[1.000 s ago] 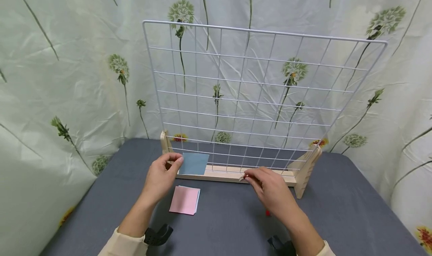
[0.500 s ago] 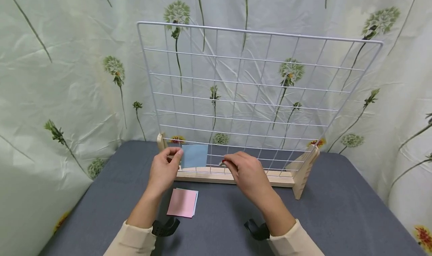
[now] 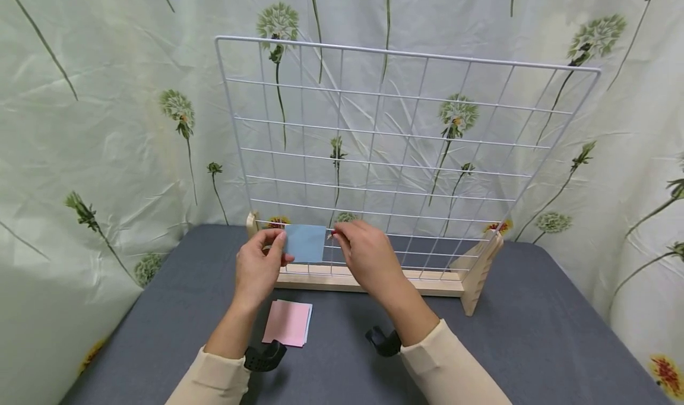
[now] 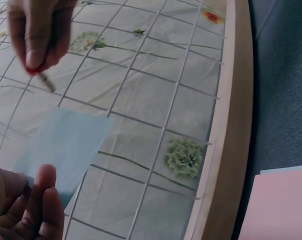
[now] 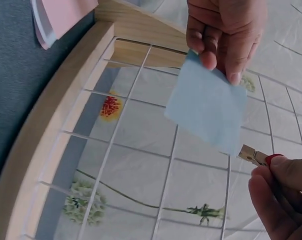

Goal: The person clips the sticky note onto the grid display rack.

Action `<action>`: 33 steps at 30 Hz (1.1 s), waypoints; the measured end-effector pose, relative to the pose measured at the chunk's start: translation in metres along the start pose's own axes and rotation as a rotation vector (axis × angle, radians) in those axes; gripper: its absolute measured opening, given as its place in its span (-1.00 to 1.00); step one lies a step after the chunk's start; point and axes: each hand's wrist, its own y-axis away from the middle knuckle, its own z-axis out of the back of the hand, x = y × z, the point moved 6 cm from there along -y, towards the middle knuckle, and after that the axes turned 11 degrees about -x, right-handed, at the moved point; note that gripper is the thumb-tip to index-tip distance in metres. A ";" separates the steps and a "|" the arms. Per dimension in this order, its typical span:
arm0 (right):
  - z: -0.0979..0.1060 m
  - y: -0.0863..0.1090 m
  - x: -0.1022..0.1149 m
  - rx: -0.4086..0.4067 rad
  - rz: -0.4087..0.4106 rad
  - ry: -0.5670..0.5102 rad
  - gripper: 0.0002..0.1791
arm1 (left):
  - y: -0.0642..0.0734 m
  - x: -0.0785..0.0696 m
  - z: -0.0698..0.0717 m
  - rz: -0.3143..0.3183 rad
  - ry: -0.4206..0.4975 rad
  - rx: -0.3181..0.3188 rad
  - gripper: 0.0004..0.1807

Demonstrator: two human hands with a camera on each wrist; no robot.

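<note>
My left hand (image 3: pixel 257 266) pinches a light blue paper square (image 3: pixel 305 243) by its left edge, in front of the lower left of a white wire grid (image 3: pixel 374 133). In the right wrist view the paper (image 5: pixel 207 102) lies close to the wires. My right hand (image 3: pixel 369 256) pinches a small wooden clothespin (image 5: pixel 253 155) with something red at its gripped end. The clothespin's tip points at the paper's upper right corner, very near it; the left wrist view shows a gap between them.
The grid stands in a wooden base (image 3: pixel 342 282) with wooden side supports (image 3: pixel 483 272). A stack of pink and blue paper squares (image 3: pixel 287 323) lies on the dark grey table (image 3: pixel 176 310) in front. A flowered curtain (image 3: pixel 107 126) hangs behind.
My right hand has moved left and up with the clothespin, close to the blue paper. My left hand has raised the paper a little against the grid.
</note>
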 end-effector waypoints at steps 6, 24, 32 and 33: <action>-0.005 -0.015 0.007 0.017 0.053 0.022 -0.90 | 0.004 0.002 -0.010 -0.045 0.030 -0.011 -0.76; -0.020 -0.031 0.014 0.039 0.119 0.197 -0.92 | 0.002 0.002 -0.020 -0.054 0.149 -0.023 -0.77; -0.029 -0.036 0.014 0.181 0.036 0.254 -0.83 | 0.002 0.004 -0.021 -0.034 0.173 -0.014 -0.77; -0.030 -0.036 0.014 0.189 0.032 0.261 -0.82 | 0.002 0.004 -0.021 -0.031 0.173 -0.011 -0.77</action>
